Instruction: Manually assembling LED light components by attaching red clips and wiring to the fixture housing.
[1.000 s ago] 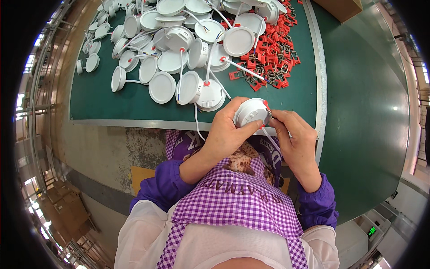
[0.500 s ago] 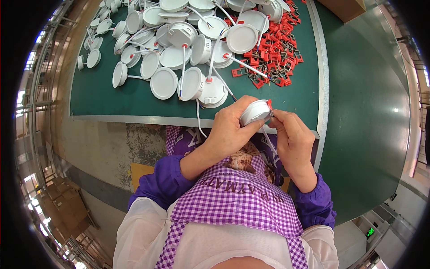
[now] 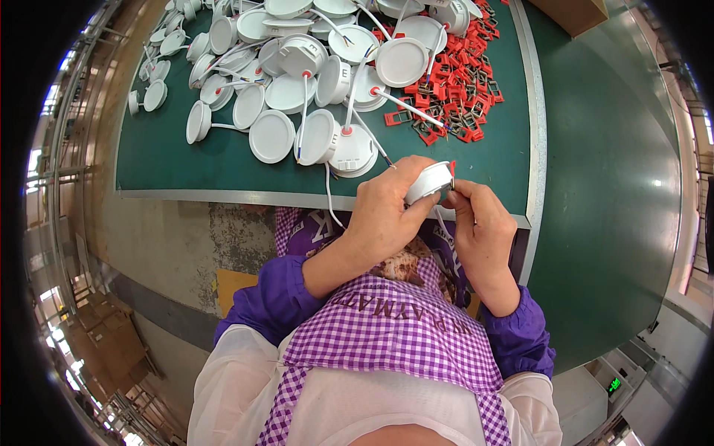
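Note:
A round white downlight (image 3: 428,183) is tilted in the grip of my left hand (image 3: 381,214), its fingers and thumb wrapped around the rim and body. On its right side stands a red clip (image 3: 452,168) with a metal part. My right hand (image 3: 482,232) is closed in a pinch at that clip, thumb and index fingertips against the downlight's edge. Those fingertips partly hide the metal part. A white cable (image 3: 442,220) hangs from the downlight between my hands, above my lap.
Many white downlights (image 3: 272,138) with cables lie heaped across the green table (image 3: 171,169). Beside them is a pile of red clips (image 3: 454,89) with metal loops. A metal edge strip (image 3: 537,134) separates this table from another green surface (image 3: 610,186), where a cardboard box (image 3: 571,13) sits at the back.
My left hand has turned the downlight slightly and shifted it a little right and up. My right hand has moved slightly left, still pinching at the clip.

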{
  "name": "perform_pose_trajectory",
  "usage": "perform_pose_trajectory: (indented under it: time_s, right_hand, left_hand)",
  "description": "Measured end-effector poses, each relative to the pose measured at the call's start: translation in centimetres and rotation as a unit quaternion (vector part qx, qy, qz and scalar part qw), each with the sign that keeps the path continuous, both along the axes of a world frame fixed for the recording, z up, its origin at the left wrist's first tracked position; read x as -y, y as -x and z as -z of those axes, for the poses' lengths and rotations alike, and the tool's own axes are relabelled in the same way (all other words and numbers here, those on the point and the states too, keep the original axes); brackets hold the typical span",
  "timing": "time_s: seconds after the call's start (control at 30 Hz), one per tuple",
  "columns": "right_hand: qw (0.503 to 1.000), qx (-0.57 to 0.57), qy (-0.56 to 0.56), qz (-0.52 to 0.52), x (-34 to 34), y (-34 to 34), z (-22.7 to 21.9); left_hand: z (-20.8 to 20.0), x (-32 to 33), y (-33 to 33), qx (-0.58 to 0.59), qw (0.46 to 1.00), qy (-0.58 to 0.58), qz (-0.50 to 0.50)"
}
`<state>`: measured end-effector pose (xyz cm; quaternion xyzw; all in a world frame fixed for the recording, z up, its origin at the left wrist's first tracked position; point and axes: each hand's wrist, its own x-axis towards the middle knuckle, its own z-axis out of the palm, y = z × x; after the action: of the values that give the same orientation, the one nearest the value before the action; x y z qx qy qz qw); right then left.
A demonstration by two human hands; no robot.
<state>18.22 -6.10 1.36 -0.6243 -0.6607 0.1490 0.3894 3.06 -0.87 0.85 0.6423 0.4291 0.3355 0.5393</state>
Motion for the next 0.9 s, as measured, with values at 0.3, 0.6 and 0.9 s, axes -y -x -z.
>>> perform_pose_trajectory:
  time_s: [0.3,0.6,0.9]
  right_hand:
    - [0.999,-0.008,-0.041,-0.022,-0.4,-1.1,-0.2]
    - [0.933,-0.306,0.187,-0.021,-0.6,-2.3,-2.7]
    - [0.85,-0.406,0.306,-0.141,-2.8,-4.4,-3.1]
  left_hand:
    - [0.3,-0.4,0.7,0.06,0.995,0.066,0.055]
    - [-1.4,0.0,0.9,0.089,0.989,0.096,0.074]
    - [-1.9,-0.1,1.7,0.095,0.983,0.117,0.105]
